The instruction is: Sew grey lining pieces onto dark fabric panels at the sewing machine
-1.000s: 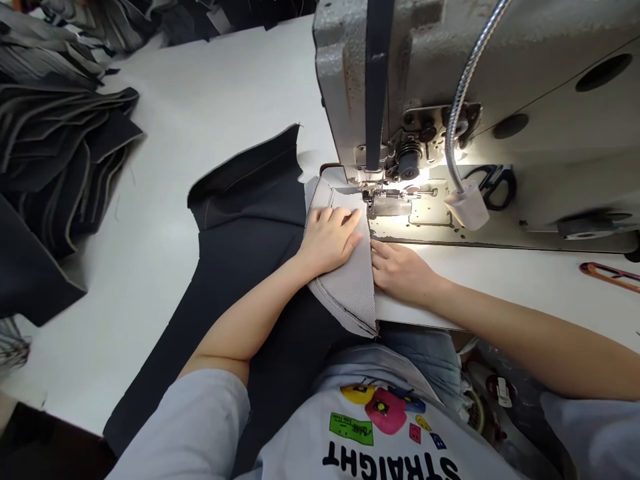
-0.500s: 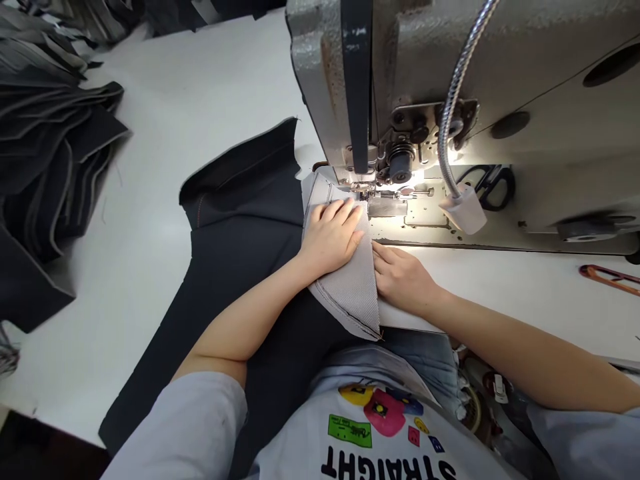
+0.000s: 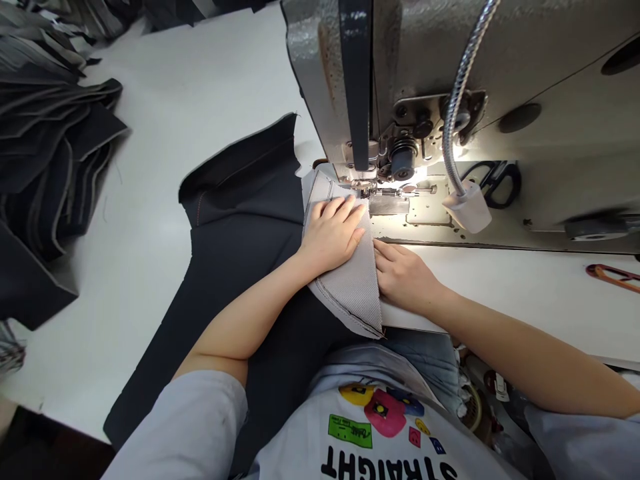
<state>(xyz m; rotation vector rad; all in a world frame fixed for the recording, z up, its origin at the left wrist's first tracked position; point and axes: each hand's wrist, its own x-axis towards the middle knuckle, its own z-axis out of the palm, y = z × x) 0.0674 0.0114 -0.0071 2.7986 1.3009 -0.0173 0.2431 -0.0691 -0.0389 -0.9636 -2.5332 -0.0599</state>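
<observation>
A light grey mesh fabric piece (image 3: 350, 287) with dark stitching along its curved edge lies on a large black fabric (image 3: 240, 253). My left hand (image 3: 333, 237) rests flat on the grey piece with fingers spread, its fingertips just short of the presser foot (image 3: 365, 192). On the right edge of the grey piece is my right hand (image 3: 403, 275), fingers bent together at that edge, their tips partly hidden. The upper end of the grey piece reaches under the sewing machine's head (image 3: 320, 80).
Black scissors (image 3: 500, 183) lie on the machine bed behind a white lamp (image 3: 467, 208) on a flexible metal neck. Stacked dark fabric pieces (image 3: 45, 153) cover the far left of the white table (image 3: 150, 133). An orange tool (image 3: 613, 275) lies at the right.
The view has shifted slightly, so the machine and scissors appear a little farther right. Both hands keep nearly the same place on the fabric.
</observation>
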